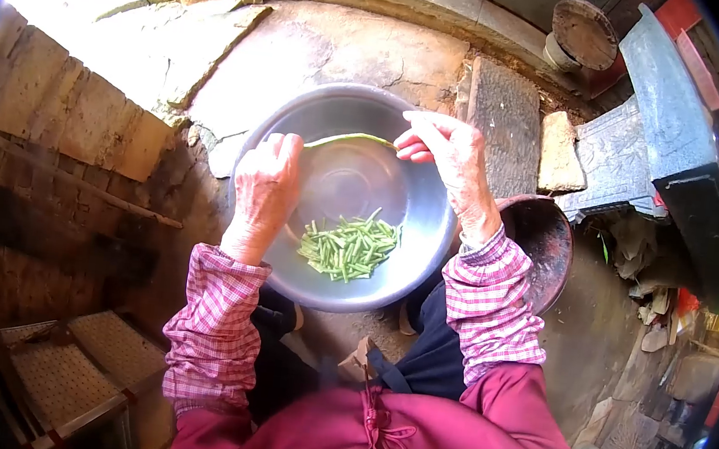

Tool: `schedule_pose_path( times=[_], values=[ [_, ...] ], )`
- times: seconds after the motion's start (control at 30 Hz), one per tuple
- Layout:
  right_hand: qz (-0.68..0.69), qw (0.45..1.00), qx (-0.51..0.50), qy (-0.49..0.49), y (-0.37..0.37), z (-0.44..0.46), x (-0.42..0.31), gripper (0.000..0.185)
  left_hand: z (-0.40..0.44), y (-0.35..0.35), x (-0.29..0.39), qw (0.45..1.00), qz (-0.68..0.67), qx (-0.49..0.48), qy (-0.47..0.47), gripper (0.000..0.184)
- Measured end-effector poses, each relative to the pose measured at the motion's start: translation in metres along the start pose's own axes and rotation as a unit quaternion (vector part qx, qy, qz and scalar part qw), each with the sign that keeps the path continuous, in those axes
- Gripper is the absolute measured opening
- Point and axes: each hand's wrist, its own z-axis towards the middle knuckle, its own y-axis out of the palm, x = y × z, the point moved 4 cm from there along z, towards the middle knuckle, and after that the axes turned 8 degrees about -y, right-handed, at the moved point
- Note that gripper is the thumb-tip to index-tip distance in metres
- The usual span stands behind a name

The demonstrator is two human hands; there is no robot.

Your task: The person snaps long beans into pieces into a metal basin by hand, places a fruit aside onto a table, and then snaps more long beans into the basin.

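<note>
A long green bean (347, 138) stretches between my two hands, above a wide metal basin (421, 222). My left hand (267, 181) is closed round one end of the bean, at the basin's left side. At the far right side, my right hand (454, 157) pinches the other end between thumb and fingers. Short pieces of green bean (348, 248) lie in a pile on the near part of the basin's floor. The left fingertips are partly hidden behind the hand.
A dark reddish basin (548, 244) stands on the floor right of the metal one, partly behind my right sleeve. Stone slabs (504, 121) lie beyond it. On the left is a low wall (66, 97), with a metal-framed chair (68, 369) nearer. A round wooden stool (585, 33) stands far right.
</note>
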Motion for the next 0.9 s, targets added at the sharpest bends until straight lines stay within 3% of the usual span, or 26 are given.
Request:
schedule_pose_path(
  times=[0.23, 0.43, 0.9],
  values=[
    [-0.041, 0.998, -0.051, -0.006, 0.022, -0.003, 0.009, 0.024, -0.004, -0.006, -0.007, 1.000, 0.015, -0.001, 0.008, 0.011],
    [-0.064, 0.988, -0.131, 0.048, 0.045, -0.016, 0.007, 0.026, -0.004, -0.007, -0.021, 1.000, 0.003, 0.023, -0.003, 0.011],
    [0.139, 0.962, -0.188, 0.141, 0.055, -0.033, 0.001, 0.041, -0.001, -0.001, -0.021, 0.997, 0.008, 0.071, 0.005, 0.015]
  ],
)
